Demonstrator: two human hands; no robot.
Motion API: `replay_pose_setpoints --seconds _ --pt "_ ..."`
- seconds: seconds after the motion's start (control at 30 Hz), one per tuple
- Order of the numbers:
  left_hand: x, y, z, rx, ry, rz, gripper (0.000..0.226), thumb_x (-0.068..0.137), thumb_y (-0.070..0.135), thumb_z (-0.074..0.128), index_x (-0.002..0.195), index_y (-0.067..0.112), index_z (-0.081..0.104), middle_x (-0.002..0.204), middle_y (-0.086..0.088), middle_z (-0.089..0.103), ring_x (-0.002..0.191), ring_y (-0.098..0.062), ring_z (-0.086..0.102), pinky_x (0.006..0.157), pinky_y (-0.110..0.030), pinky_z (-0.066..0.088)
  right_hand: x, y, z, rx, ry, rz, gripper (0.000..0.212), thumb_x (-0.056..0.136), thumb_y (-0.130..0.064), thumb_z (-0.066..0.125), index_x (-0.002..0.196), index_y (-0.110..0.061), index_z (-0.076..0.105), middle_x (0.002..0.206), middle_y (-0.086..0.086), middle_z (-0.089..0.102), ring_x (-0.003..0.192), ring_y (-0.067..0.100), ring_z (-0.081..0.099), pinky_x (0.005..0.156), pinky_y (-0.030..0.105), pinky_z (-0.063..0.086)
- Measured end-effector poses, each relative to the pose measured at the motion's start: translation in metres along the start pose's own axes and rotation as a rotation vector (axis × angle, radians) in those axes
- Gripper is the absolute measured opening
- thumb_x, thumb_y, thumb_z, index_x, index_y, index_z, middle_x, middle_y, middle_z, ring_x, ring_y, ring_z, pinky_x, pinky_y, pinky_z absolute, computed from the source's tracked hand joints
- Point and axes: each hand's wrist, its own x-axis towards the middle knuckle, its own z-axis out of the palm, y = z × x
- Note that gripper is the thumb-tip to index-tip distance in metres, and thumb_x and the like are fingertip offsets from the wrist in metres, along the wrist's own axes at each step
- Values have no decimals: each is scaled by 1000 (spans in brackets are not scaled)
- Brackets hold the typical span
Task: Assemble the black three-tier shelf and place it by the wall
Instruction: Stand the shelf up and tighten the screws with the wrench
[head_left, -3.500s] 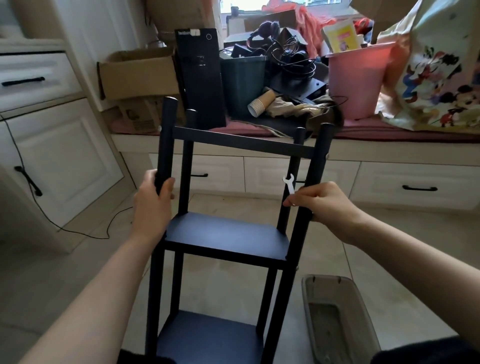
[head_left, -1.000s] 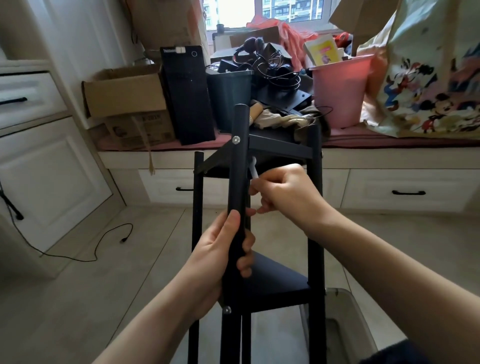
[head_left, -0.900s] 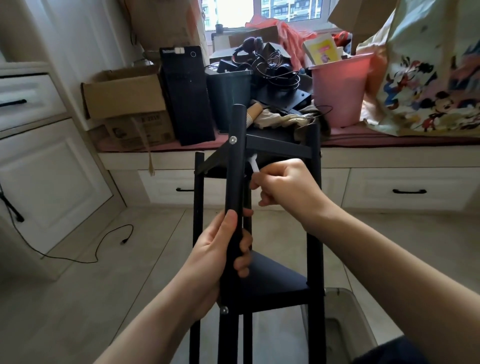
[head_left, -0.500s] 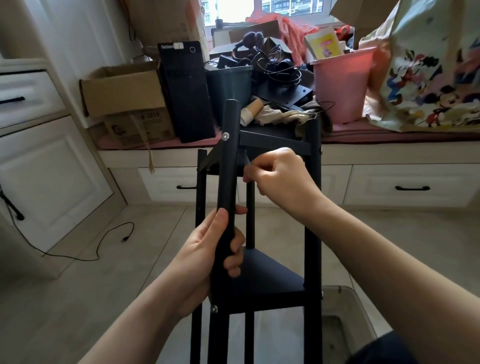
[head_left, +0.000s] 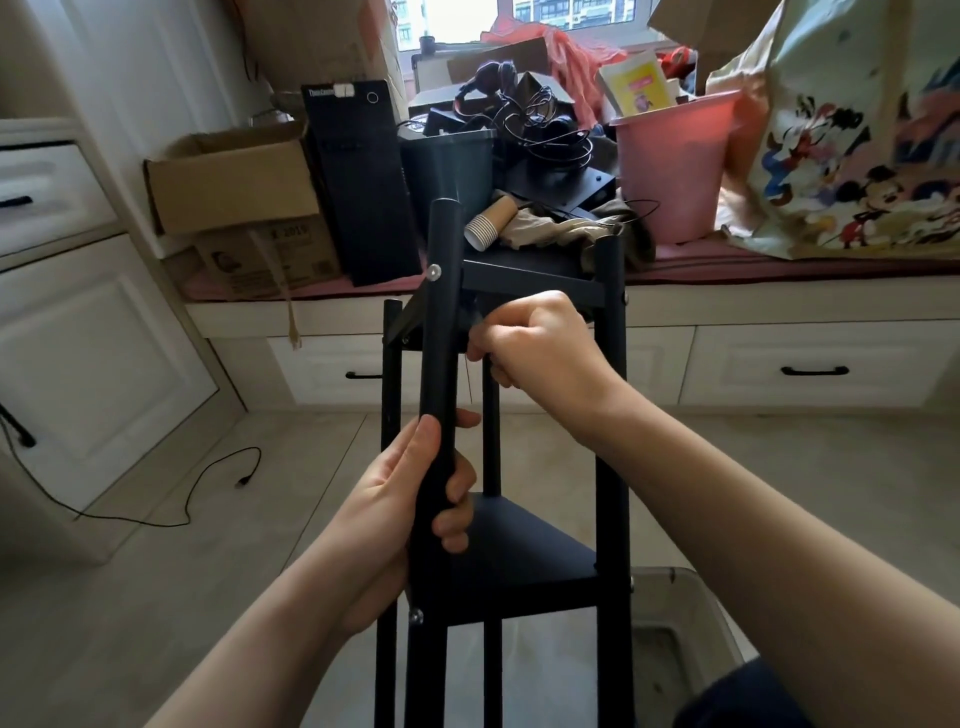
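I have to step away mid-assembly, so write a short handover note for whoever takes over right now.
Left hand: wrapped around the near black round metal post of the black three-tier shelf, steadying it.
Right hand: closed just under the top tier, beside that post; whatever it grips is hidden.
Shelf: upright on the tiled floor, in front of the white window-seat drawers.
Done: posts and visible tiers joined; silver screw heads show on the near post.
Left: finish the top-tier fastening, then place the shelf by the wall.
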Motion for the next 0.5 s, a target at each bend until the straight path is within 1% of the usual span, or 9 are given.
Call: replay_pose_setpoints --seconds 0.03,0.07,0.13,0.2,0.33,0.37,0.4,0.43,0.5 --pt "0 0 -1 0 1 2 45 82 56 61 112 24 68 70 -1 46 51 -10 40 49 -24 40 0 1 -1 -4 -3 -5 20 84 -6 59 70 1 72 57 12 60 58 15 52 57 30 43" --pt "0 0 -2 -1 2 3 44 83 55 60 112 24 68 71 -1 46 51 -10 40 49 -24 40 0 1 -1 -34 -2 -18 20 85 -7 58 73 3 71 64 19 63 60 21 52 57 32 43" --pt "0 0 -3 -4 -3 0 42 84 55 59 111 24 68 71 -1 46 51 -10 40 49 -24 41 -1 3 2 -106 11 -52 23 87 -7 57 79 10 68 75 28 64 61 29 51 52 30 40" --pt "1 -1 -3 -6 -19 -9 42 84 55 60 112 24 68 71 -1 46 52 -10 41 50 -24 42 -2 5 5 -165 28 -77 25 90 -9 56 77 10 66 72 26 63 55 24 47 47 23 36" --pt "2 -2 -2 8 -20 -14 46 82 56 61 114 24 67 71 -1 47 52 -10 41 50 -25 41 -1 7 6 -192 55 -76 25 91 -10 57 75 7 67 64 18 60 54 20 48 45 22 37" --pt "2 -2 -2 10 -14 -14 47 82 57 61 114 23 67 71 -1 47 52 -10 40 50 -25 41 -1 7 5 -167 59 -71 25 90 -9 57 76 8 67 63 19 59 53 19 47 44 23 36" --pt "3 -2 -2 11 -10 -15 47 82 56 61 115 23 67 71 -1 47 52 -10 40 49 -25 41 -1 7 5 -135 61 -66 24 89 -8 56 77 10 67 63 21 59 54 20 46 45 26 37" --pt "2 -1 -1 10 -7 -14 47 82 56 60 115 23 67 71 -1 46 52 -10 40 49 -24 41 0 7 4 -107 62 -67 24 88 -8 56 78 11 67 66 24 61 56 22 47 48 31 39" --pt "2 -1 -1 8 -7 -12 44 84 56 59 113 23 67 71 -1 46 52 -10 39 49 -24 41 0 7 3 -96 64 -77 24 89 -9 56 79 10 67 72 26 64 59 27 51 53 35 42"
